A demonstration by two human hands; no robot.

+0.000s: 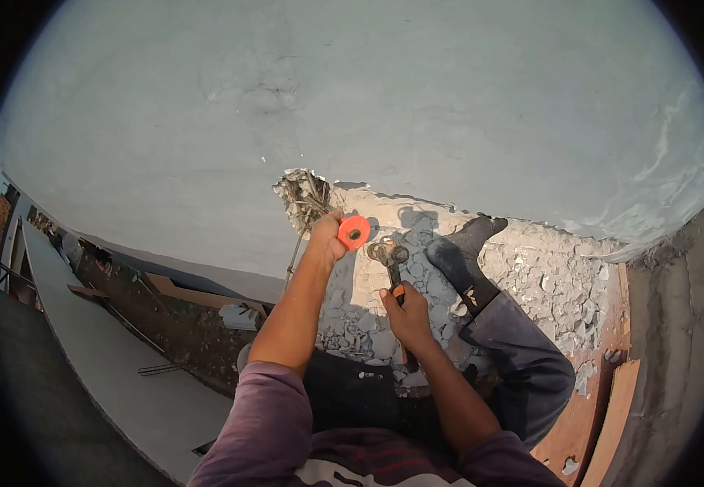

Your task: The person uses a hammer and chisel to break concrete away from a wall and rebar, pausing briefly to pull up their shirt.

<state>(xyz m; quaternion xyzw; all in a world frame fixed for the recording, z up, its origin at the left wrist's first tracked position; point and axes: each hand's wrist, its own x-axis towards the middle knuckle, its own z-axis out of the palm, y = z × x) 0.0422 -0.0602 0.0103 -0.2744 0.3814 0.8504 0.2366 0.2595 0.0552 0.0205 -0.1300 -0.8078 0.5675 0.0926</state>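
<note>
The left hand (325, 236) is closed around what looks like a chisel (355, 234), its round red guard (359, 222) facing back toward the person. The right hand (409, 315) is wrapped around the handle of a hammer (393, 272), thumb along its orange-and-black grip. The hammer's head sits just right of the guard, near it but apart, and beyond the right fist as seen from the body. Its handle runs from that head back toward the person, leaning slightly right.

The chisel's long axis seems to run from the guard's dark centre through the left fist, away from the person and leftward, toward the broken patch (302, 195) in the grey wall (465, 105). Its tip cannot be told apart from the thin rods there. The left hand is the nearer one to that patch.

Farther out, broken rubble (374, 337) lies below the wall, and a dark boot (455, 256) rests right of the hammer.
</note>
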